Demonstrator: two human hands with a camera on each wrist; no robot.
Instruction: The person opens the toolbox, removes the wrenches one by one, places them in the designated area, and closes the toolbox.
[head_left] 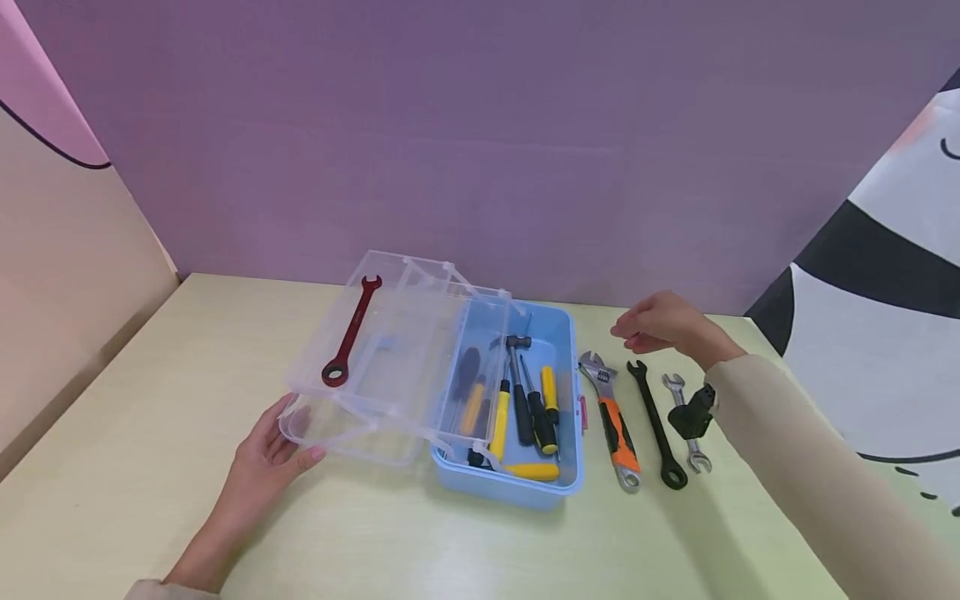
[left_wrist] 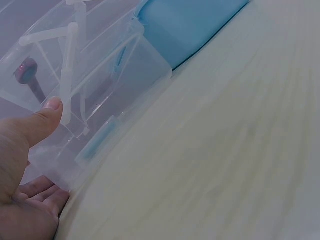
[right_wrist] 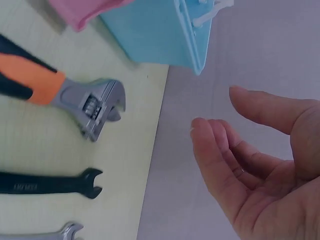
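Note:
A blue toolbox (head_left: 567,400) stands open on the table with screwdrivers (head_left: 528,408) and a small hammer inside. Its clear fold-out tray (head_left: 390,350) carries a red wrench (head_left: 351,331). My left hand (head_left: 272,454) holds the clear tray's front left corner, thumb (left_wrist: 44,117) on its side and fingers under it. My right hand (head_left: 660,325) hovers empty above the table behind the wrenches, fingers (right_wrist: 220,160) loosely bent. Right of the box lie an orange-handled adjustable wrench (head_left: 613,417), a black wrench (head_left: 656,423) and a small silver wrench (head_left: 688,421).
The pale wooden table (head_left: 187,375) meets a purple wall at the back and a beige panel on the left. A black wrist camera mount (head_left: 693,412) sits on my right sleeve. A pink latch (right_wrist: 82,12) shows on the box's side.

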